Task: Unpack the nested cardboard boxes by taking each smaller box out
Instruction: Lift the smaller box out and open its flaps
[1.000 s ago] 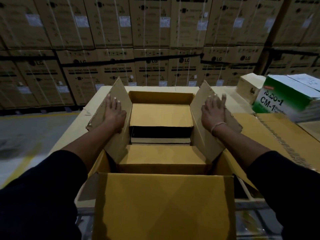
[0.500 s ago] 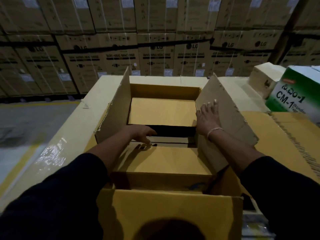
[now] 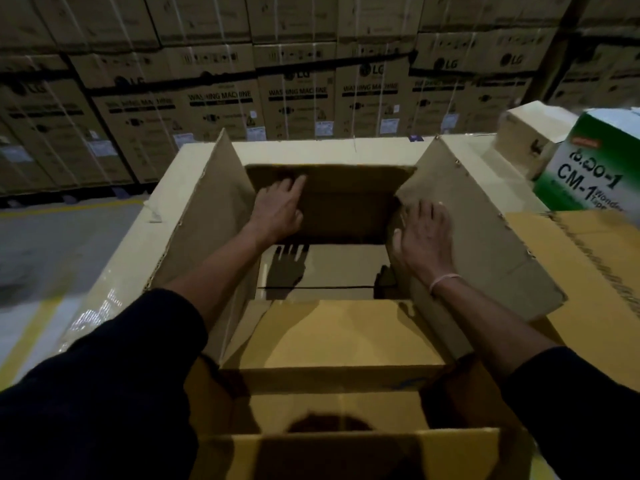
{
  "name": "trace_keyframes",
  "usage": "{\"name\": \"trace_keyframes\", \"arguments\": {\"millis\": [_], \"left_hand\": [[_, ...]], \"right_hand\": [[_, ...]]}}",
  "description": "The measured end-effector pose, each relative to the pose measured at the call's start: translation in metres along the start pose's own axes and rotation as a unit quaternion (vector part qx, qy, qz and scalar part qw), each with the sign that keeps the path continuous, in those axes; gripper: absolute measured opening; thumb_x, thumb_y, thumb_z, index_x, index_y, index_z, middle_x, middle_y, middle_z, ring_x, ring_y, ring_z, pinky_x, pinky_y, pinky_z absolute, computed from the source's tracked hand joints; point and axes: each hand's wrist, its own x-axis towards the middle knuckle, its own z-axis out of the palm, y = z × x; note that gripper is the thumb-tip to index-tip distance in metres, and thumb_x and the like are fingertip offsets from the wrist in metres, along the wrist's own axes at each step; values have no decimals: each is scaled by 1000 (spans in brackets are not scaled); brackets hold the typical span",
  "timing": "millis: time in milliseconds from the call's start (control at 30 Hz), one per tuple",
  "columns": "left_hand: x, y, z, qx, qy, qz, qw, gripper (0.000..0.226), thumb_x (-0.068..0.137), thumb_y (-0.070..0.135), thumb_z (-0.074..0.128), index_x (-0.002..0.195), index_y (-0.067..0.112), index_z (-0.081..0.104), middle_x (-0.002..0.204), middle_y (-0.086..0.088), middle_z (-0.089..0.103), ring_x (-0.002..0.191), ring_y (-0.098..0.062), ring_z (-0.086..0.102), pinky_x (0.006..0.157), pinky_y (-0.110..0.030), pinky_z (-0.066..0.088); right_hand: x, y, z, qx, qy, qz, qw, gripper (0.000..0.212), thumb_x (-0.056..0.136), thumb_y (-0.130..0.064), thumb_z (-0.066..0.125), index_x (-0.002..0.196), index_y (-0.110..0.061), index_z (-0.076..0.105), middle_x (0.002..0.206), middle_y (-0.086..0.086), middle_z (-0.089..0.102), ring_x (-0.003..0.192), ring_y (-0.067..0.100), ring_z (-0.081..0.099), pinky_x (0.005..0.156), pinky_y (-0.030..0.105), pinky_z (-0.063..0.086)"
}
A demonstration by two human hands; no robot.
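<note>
From the head camera, the left hand (image 3: 277, 209) reaches into the open cardboard box (image 3: 332, 150), its fingers (image 3: 294, 185) stretched out nearly straight and laid against the far inner flap (image 3: 346, 202), which stands tilted up; they press on it rather than curl round it. The right hand (image 3: 424, 242) lies flat with fingers spread on the right flap (image 3: 485, 237), pushing it outward, with a pale band (image 3: 445, 281) at the wrist; this hand too is released and clasps nothing. Below and between the two hands, down inside the box, the top of a smaller box (image 3: 329, 268) shows with a dark seam across it, and the shadow of the left hand falls on it. The near inner flap (image 3: 339, 334) lies folded toward the person, and the left flap (image 3: 211, 216) stands upright beside the left forearm. The box rests on a pale cardboard-covered table (image 3: 131, 265). To the right stand a green and white carton (image 3: 588, 174) printed CM-1 and a small brown box (image 3: 526, 133). Behind, a wall of stacked washing machine cartons (image 3: 298, 98) fills the dim warehouse, with grey floor (image 3: 52, 244) at the left.
</note>
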Motion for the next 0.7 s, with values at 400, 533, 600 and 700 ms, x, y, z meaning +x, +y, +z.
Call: {"name": "trace_keyframes", "arguments": {"millis": [400,533,600,700], "left_hand": [[101,-48,34,-8,-176,-106,979,103,88,35,73,162,37,1,169,-4,-19,154,-43,-13,116,-73,-5],[101,-54,35,-25,-168,-95,981,101,88,33,74,162,36,6,170,-2,-17,154,-42,-13,115,-74,-7],[97,-57,34,-30,-172,-89,981,100,88,28,74,162,37,7,170,-1,-15,155,-39,-13,113,-74,-10],[88,-65,33,-55,-178,-77,979,98,91,22,70,163,35,4,171,-1,-10,156,-36,-10,113,-75,-11]], "right_hand": [[-29,7,26,44,-368,-124,921,63,100,-69,33,140,-29,61,132,3,68,138,24,46,127,51,-5],[-37,2,30,60,-484,-94,868,78,97,-76,13,134,-34,66,119,8,74,145,20,42,118,52,-30],[-35,-5,25,103,-503,-44,857,74,101,-73,16,134,-30,67,124,7,72,148,23,40,121,51,-25],[-22,-10,-6,230,-458,100,853,55,101,-71,30,101,-34,71,107,-3,71,138,38,51,111,50,37]]}}
